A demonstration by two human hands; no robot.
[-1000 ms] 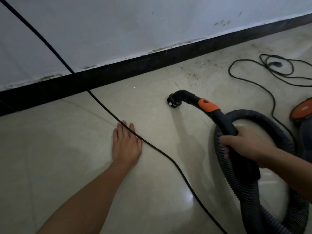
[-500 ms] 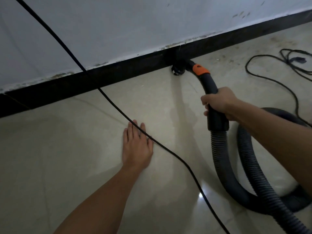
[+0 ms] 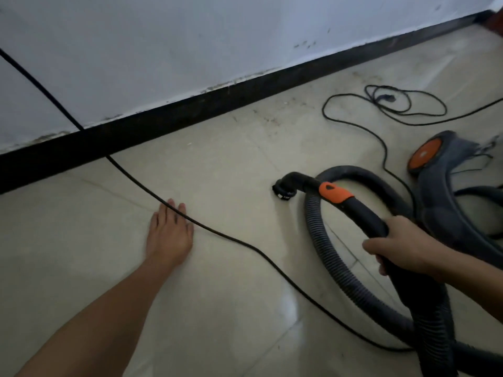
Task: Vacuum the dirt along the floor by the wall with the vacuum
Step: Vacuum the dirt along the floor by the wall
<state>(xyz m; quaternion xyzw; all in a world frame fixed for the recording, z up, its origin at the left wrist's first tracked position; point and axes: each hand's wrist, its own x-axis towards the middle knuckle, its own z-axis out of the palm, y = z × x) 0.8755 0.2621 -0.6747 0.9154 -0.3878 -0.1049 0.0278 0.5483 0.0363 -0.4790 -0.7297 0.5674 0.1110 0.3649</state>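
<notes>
My right hand (image 3: 402,246) grips the black vacuum handle (image 3: 364,213), which has an orange collar (image 3: 336,192). Its curved nozzle (image 3: 284,189) points down at the beige tiled floor (image 3: 231,164), well away from the black baseboard (image 3: 206,110). Specks of dirt (image 3: 275,115) lie on the tiles near the baseboard, farther right. My left hand (image 3: 170,236) rests flat on the floor with straight fingers, and a black power cord (image 3: 223,235) crosses over its fingertips. The ribbed grey hose (image 3: 324,248) loops behind the handle.
The dark vacuum body (image 3: 446,191) with an orange wheel cap (image 3: 424,154) sits at the right. A thin black cable (image 3: 386,110) lies coiled on the floor beyond it. The white wall (image 3: 190,44) rises above the baseboard.
The nozzle was against the baseboard half a second ago; my right hand has pulled it back toward me and to the right. My left hand stays flat on the floor.
</notes>
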